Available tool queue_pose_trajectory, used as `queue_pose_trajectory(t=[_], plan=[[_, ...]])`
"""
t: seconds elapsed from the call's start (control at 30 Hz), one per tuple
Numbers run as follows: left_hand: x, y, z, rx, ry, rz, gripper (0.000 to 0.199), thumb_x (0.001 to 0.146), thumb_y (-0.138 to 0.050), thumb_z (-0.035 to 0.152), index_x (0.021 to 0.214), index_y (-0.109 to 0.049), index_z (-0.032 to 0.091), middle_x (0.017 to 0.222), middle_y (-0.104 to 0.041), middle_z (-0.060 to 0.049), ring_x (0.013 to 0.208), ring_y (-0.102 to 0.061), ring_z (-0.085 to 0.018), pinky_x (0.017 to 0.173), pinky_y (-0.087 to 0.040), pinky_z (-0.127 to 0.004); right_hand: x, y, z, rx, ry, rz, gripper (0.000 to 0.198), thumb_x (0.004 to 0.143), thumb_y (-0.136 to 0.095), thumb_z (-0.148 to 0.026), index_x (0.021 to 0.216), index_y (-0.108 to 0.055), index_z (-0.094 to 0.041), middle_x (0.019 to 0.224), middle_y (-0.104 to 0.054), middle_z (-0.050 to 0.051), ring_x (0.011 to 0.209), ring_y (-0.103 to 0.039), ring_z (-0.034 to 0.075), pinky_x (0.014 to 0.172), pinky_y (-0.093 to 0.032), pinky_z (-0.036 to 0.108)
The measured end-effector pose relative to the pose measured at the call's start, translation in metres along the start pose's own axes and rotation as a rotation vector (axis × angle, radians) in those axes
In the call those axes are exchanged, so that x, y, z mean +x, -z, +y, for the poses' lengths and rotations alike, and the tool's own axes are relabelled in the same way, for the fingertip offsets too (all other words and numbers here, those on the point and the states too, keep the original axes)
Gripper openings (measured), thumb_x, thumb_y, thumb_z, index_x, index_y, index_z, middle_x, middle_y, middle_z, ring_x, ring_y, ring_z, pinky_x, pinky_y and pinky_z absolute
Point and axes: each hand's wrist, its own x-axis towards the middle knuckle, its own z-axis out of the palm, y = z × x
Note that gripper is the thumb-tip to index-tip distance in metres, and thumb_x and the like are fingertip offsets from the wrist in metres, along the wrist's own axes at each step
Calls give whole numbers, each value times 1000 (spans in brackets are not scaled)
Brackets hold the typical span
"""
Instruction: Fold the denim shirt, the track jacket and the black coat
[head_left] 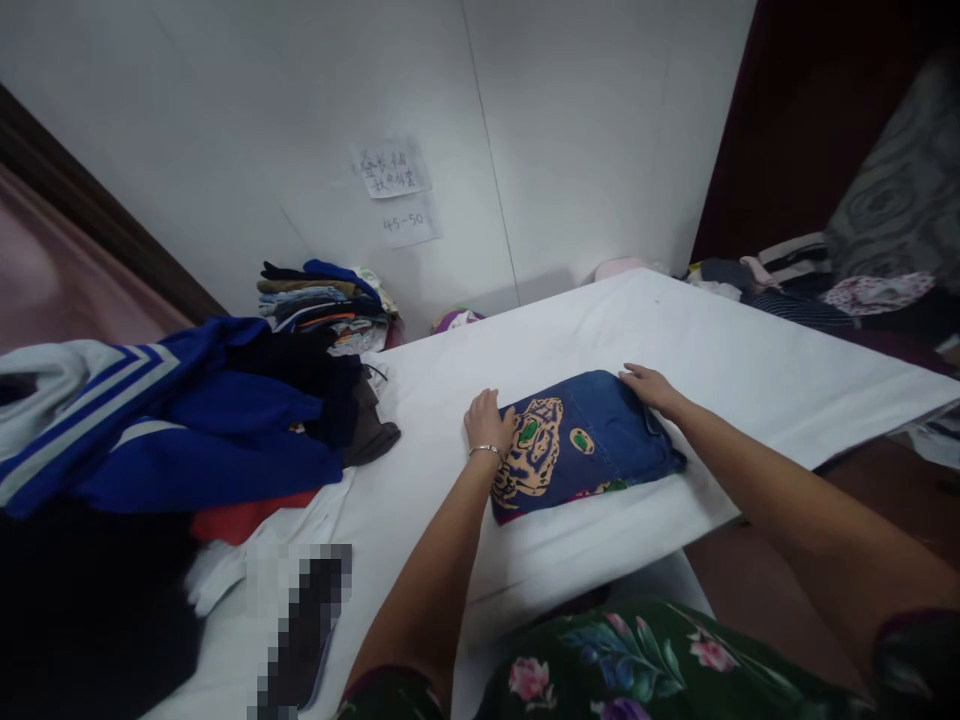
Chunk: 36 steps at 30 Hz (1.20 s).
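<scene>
A folded denim garment [600, 430] lies flat on the white tabletop in front of me. Its left half carries a tan leopard-like print with green eyes. At its left edge is my left hand [487, 420], with a bracelet on the wrist; the fingers are extended and the thumb rests against the cloth. My right hand [651, 388] touches the far right corner, its fingers stretched out. Neither hand visibly pinches the fabric, though the undersides of the fingers are hidden.
A loose heap of clothes with a blue striped jacket [217, 420] covers the table's left side. Behind it stands a stack of folded clothes [330, 300]. A pixelated dark object [307, 630] lies at lower left. More clothing [795, 275] is piled beyond the right edge. Paper notes [394, 170] hang on the wall.
</scene>
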Motion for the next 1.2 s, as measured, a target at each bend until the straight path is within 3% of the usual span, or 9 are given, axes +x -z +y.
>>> queue_pose_trajectory(t=[0.1, 0.3, 0.57, 0.7, 0.87, 1.0, 1.1, 1.2], plan=[[10, -4, 25, -16, -134, -90, 39, 89, -46, 35, 124, -53, 20, 137, -50, -7, 129, -40, -21, 108, -28, -37, 11, 0, -7, 76, -28, -53, 45, 82, -58, -43, 118, -63, -18, 122, -62, 9, 110, -57, 24, 95, -43, 34], [31, -23, 65, -19, -169, -316, 38, 93, -36, 38, 120, -58, 21, 123, -61, -8, 116, -52, -22, 100, -36, -39, 25, 1, -17, 253, -114, -133, 34, 74, -68, -42, 94, -69, -14, 94, -71, 9, 81, -64, 19, 72, -50, 29], [34, -36, 76, -135, -243, -185, 29, 92, -42, 37, 97, -67, 22, 102, -66, -5, 101, -57, -19, 93, -39, -32, 23, 16, -27, 434, -153, -337, 26, 65, -76, -32, 81, -67, -12, 70, -69, 8, 63, -62, 18, 61, -53, 29], [35, -32, 77, -178, -222, -215, 23, 92, -43, 34, 92, -64, 24, 92, -69, -1, 94, -59, -17, 95, -37, -33, 20, 19, -29, 477, -102, -413, 24, 66, -75, -34, 77, -62, -16, 66, -66, 3, 59, -59, 14, 57, -51, 25], [44, -35, 80, -90, -141, -350, 28, 93, -39, 39, 101, -61, 24, 99, -69, -3, 93, -61, -18, 83, -43, -29, 23, 11, -29, 222, 16, -239, 20, 72, -68, -36, 80, -61, -19, 70, -65, 1, 63, -59, 14, 61, -50, 25], [52, -46, 82, 6, -92, -461, 28, 89, -46, 39, 99, -64, 20, 104, -69, -10, 97, -62, -23, 81, -44, -31, 33, -3, -22, 51, -18, -111, 19, 61, -76, -27, 60, -60, -17, 60, -60, 2, 71, -59, 18, 65, -46, 27], [53, -50, 83, 31, -83, -462, 30, 89, -45, 38, 104, -63, 19, 110, -66, -12, 104, -59, -25, 87, -43, -35, 37, -7, -17, -26, -7, -62, 21, 58, -79, -25, 52, -60, -17, 61, -61, 4, 81, -59, 23, 73, -45, 28], [47, -44, 82, 29, -119, -370, 34, 90, -44, 35, 117, -58, 20, 124, -59, -10, 117, -51, -24, 97, -37, -37, 33, 2, -17, -37, 30, -26, 17, 66, -74, -31, 61, -65, -18, 73, -67, 5, 90, -59, 23, 81, -43, 29]])
